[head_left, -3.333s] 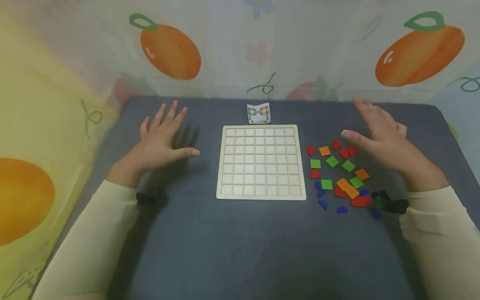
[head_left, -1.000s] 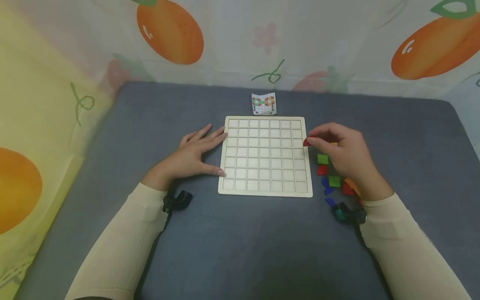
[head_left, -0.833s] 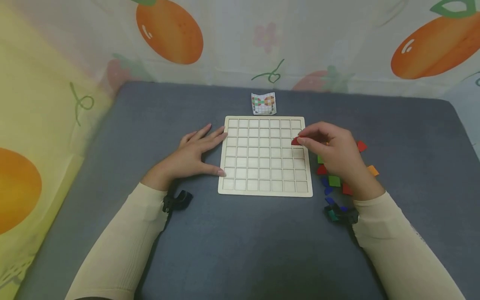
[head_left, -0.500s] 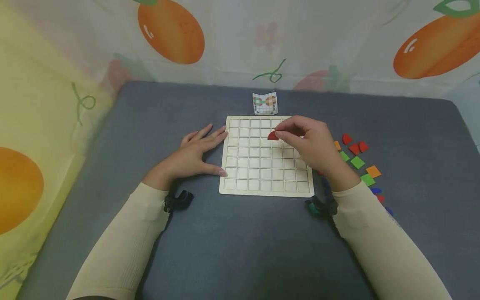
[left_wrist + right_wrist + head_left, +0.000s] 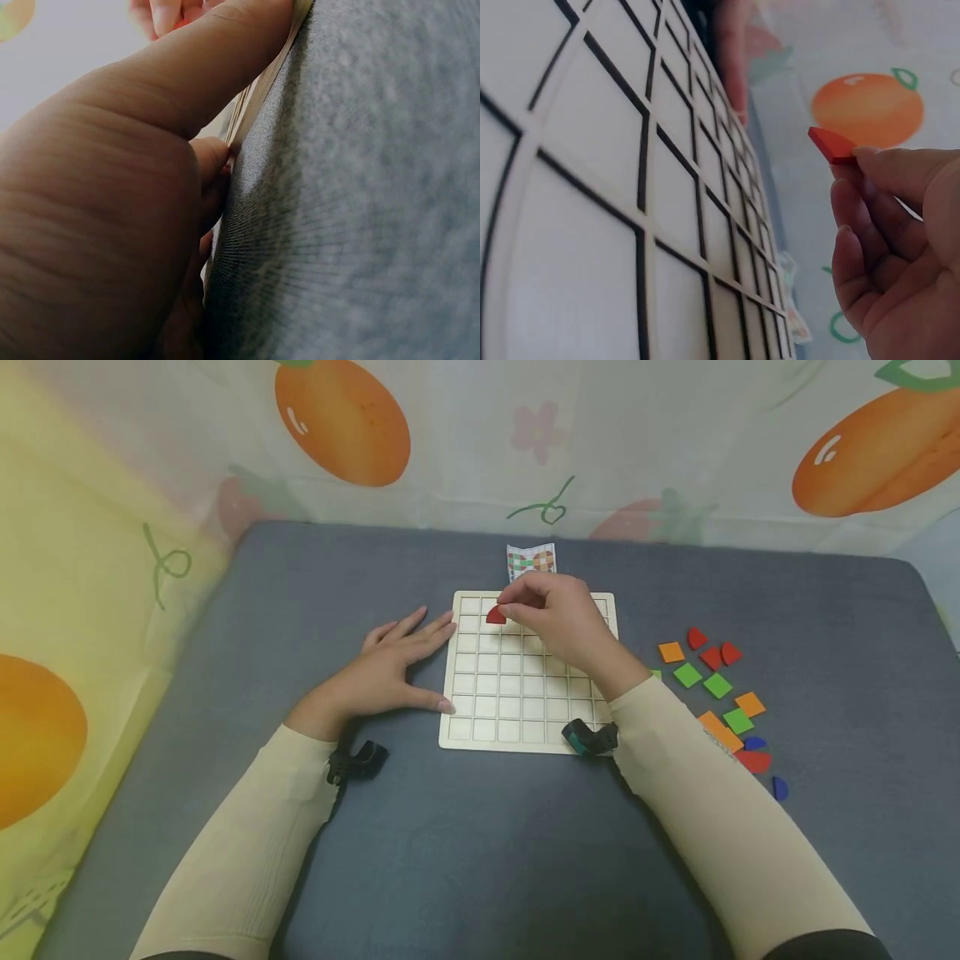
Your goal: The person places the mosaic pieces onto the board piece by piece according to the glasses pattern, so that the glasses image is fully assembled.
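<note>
Red piece [image 5: 495,616] moved left over the board [image 5: 498,706] — jutting from right fingers [image 5: 900,171].

Visible are one gridded board [image 5: 497,727], one pattern card [image 5: 531,560], two blue half-discs [image 5: 780,788], four green tiles [image 5: 717,685], at least three orange tiles [image 5: 750,703] and at least five red tiles [image 5: 730,653].

We see a grey counter [image 5: 465,843] before a pale cloth [image 5: 465,443] printed with orange fruit [image 5: 341,422] and a pink flower [image 5: 537,432]; leftward, the cloth looks yellow.
</note>
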`<state>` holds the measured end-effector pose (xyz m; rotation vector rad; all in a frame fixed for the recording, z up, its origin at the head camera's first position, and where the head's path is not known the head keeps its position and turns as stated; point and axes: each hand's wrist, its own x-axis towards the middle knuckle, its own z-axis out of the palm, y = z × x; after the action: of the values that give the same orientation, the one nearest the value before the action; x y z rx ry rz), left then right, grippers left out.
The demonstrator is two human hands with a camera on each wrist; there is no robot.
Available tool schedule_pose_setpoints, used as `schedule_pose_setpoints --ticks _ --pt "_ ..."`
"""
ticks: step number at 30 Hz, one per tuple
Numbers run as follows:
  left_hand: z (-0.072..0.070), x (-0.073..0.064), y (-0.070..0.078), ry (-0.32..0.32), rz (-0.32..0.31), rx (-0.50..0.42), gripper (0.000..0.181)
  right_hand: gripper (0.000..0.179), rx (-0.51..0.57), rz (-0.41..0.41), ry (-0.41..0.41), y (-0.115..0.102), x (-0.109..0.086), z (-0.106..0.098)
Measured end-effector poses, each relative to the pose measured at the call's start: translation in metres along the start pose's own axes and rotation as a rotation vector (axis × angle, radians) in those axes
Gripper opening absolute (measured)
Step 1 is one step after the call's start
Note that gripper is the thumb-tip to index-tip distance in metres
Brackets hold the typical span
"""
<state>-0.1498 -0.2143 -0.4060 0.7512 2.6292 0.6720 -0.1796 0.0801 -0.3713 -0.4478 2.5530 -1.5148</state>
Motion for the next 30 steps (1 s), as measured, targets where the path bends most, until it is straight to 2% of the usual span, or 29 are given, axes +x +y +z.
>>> schedule_pose_setpoints --ticks 6,11,25,30 --pt "-0.001 -0.002 0.001 0.0 0.003 0.001 0.119 0.006 -0.03 0.017 -0.056 0.003 0.02 0.02" --pt "-0.002 -0.004 0.003 -0.002 0.001 -0.002 0.119 0.009 -0.067 0.042 -0.099 0.007 0.029 0.031" --pt "-0.002 -0.006 0.003 0.005 0.015 -0.004 0.118 0.013 -0.119 0.04 -0.156 0.004 0.029 0.036" --pt "-0.001 -0.006 0.002 0.003 0.018 -0.004 0.117 0.021 -0.108 -0.006 -0.175 0.007 0.027 0.036"
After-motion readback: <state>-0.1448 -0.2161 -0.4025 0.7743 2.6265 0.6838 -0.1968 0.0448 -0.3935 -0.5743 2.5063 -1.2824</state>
